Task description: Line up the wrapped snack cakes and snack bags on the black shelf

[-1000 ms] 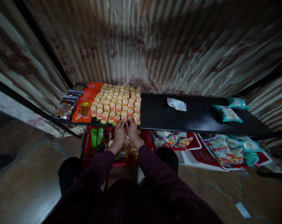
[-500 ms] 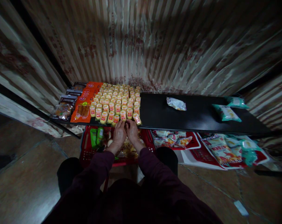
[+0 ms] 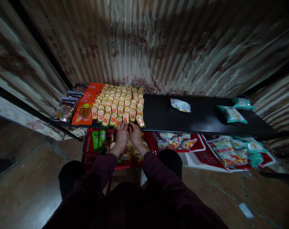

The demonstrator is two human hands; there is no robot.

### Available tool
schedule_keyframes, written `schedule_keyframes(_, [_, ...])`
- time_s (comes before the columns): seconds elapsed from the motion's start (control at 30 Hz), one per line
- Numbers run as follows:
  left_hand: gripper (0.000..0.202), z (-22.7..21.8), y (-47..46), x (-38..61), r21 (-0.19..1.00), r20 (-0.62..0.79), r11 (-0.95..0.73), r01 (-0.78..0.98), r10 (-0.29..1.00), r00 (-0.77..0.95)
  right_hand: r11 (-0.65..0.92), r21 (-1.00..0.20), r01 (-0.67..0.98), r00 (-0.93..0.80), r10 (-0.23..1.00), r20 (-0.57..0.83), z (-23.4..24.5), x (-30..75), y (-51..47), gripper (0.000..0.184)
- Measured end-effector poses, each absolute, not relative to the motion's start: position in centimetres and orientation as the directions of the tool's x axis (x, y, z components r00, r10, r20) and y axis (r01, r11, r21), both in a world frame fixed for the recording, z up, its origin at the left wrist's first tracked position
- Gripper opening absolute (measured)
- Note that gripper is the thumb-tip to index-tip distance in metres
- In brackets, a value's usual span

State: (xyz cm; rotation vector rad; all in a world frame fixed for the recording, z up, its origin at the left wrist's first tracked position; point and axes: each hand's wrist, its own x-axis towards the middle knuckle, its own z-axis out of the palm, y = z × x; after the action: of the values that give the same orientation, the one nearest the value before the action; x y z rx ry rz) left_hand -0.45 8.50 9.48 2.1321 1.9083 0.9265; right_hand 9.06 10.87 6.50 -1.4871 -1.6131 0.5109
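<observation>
My left hand (image 3: pixel 122 136) and my right hand (image 3: pixel 135 134) are side by side at the front edge of the black shelf (image 3: pixel 201 116), above a red basket (image 3: pixel 87 151). Their fingers are bent and drawn together at the tips; anything between them is hidden. Just beyond the fingertips, small yellow wrapped cakes (image 3: pixel 120 110) stand in several rows on the shelf. One wrapped cake (image 3: pixel 140 121) at the front right corner leans out of line. Green packets (image 3: pixel 99 140) and more wrapped food (image 3: pixel 132 151) lie in the basket under my hands.
Left of the rows lie an orange snack bag (image 3: pixel 84 106) and dark snack bags (image 3: pixel 67 106). A white packet (image 3: pixel 180 105) and teal packets (image 3: pixel 232 114) rest farther right on the shelf. Red baskets of packets (image 3: pixel 176 141) stand below. A striped curtain (image 3: pixel 144 41) hangs behind.
</observation>
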Motion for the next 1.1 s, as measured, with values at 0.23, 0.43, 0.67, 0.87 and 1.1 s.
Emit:
schedule_keyframes(0.23, [0.043,9.3,8.7,-0.6,0.495,0.361,-0.208,0.844,0.932,0.017,0.214,-0.771,0.599,0.055,0.95,0.307,6.4,9.2,11.1,0.036])
schedule_keyframes(0.43, [0.043,8.7,8.8,-0.6,0.521,0.387,-0.222,0.824,0.922,0.003,0.2,-0.772,0.604,0.088,0.945,0.314,6.3,9.2,10.8,0.037])
schedule_keyframes(0.67, [0.044,8.6,8.3,-1.0,0.553,0.416,-0.273,0.787,0.909,0.023,0.207,-0.776,0.596,0.098,0.94,0.326,6.3,8.9,10.3,0.038])
schedule_keyframes(0.87, [0.035,9.3,7.1,-1.7,0.508,0.46,-0.213,0.834,0.886,-0.054,0.191,-0.796,0.575,0.125,0.941,0.316,6.7,8.5,10.1,0.034])
schedule_keyframes(1.1, [0.033,9.5,6.8,-3.0,0.444,0.398,0.011,0.896,0.893,-0.208,0.183,-0.787,0.589,0.129,0.94,0.316,6.7,8.5,10.3,0.031])
